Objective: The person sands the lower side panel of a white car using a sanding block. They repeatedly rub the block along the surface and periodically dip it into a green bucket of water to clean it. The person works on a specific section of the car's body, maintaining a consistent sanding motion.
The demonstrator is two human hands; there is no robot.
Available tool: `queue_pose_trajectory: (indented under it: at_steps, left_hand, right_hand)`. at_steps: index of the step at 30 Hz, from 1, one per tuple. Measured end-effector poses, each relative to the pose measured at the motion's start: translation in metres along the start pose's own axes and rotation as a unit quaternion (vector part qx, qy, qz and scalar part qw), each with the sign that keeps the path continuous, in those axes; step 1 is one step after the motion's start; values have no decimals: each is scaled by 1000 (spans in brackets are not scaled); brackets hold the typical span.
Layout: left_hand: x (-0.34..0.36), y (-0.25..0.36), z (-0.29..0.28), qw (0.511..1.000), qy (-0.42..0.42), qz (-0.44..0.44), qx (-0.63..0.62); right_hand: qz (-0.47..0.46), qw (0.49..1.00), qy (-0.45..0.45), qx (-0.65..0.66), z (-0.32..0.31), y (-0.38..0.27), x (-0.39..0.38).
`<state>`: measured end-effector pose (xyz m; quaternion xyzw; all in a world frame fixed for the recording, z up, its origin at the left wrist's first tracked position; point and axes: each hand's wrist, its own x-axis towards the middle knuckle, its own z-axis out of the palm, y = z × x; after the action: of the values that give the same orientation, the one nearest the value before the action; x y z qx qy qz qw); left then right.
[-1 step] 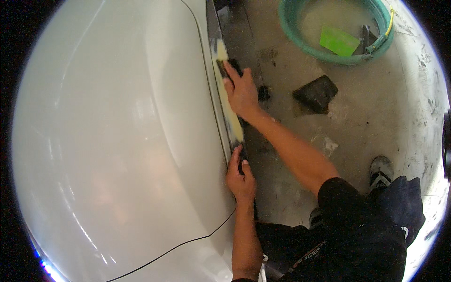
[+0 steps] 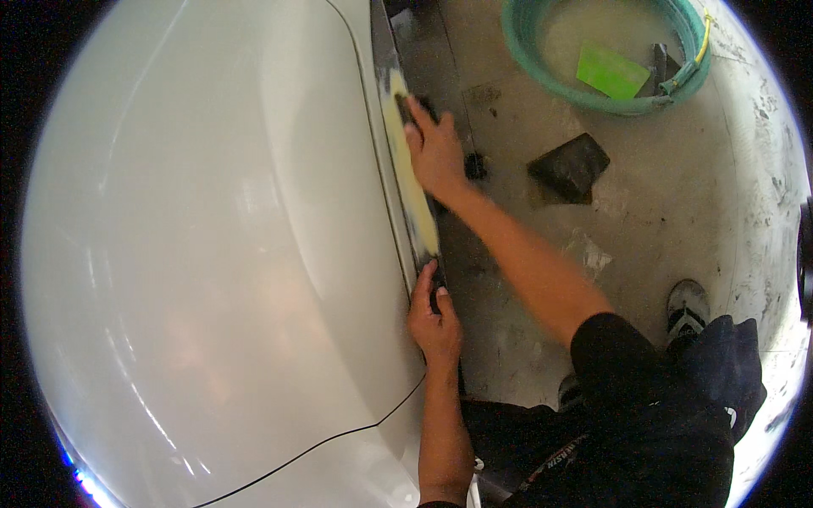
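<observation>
A large white car body panel (image 2: 212, 212) fills the left side. Along its right edge runs a dark lower strip, with a long patch of pale yellow filler (image 2: 413, 195) on it. My right hand (image 2: 436, 159) presses a dark sanding sheet (image 2: 403, 105) against the upper part of the filler, index finger stretched along it and the other fingers partly hidden. Below the filler's near end, my left hand (image 2: 436, 332) grips the panel's dark edge between thumb and fingers; some of its fingers are out of sight.
A green round tub (image 2: 584, 100) of cloudy water stands at the upper right, holding a bright green flat block (image 2: 611, 71) and a dark piece. On the stained floor lies a dark folded sheet (image 2: 572, 168). A shoe (image 2: 687, 306) shows at the lower right.
My right hand and the sanding sheet have shifted slightly upward along the filler, toward its far end. My left hand stays in place.
</observation>
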<state>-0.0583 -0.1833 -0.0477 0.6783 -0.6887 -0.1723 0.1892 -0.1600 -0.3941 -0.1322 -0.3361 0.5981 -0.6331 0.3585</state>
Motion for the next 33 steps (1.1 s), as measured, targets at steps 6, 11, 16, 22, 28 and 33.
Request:
queue_pose_trajectory:
  at_steps: [6, 11, 16, 22, 28, 33]
  left_hand:
    - [-1, -10, -1, 999, -14, 15, 32]
    - [-3, -14, 0, 999, -2, 21, -25]
    - [0, -5, 0, 998, -2, -7, -62]
    - [2, 7, 0, 999, -4, -10, -49]
    - [2, 2, 1, 998, 19, -6, -57]
    - [5, -9, 6, 987, 39, -2, -157]
  right_hand:
    - [17, 999, -39, -24, 19, 11, 49]
    - [17, 998, 55, 13, 14, -1, 68]
    - [-50, 990, -71, -113, 20, 10, 71]
    - [-40, 997, 9, 70, 21, 29, 37]
    - [-54, 996, 34, 65, -5, -1, -6]
    - [3, 997, -61, -42, -18, -9, -55]
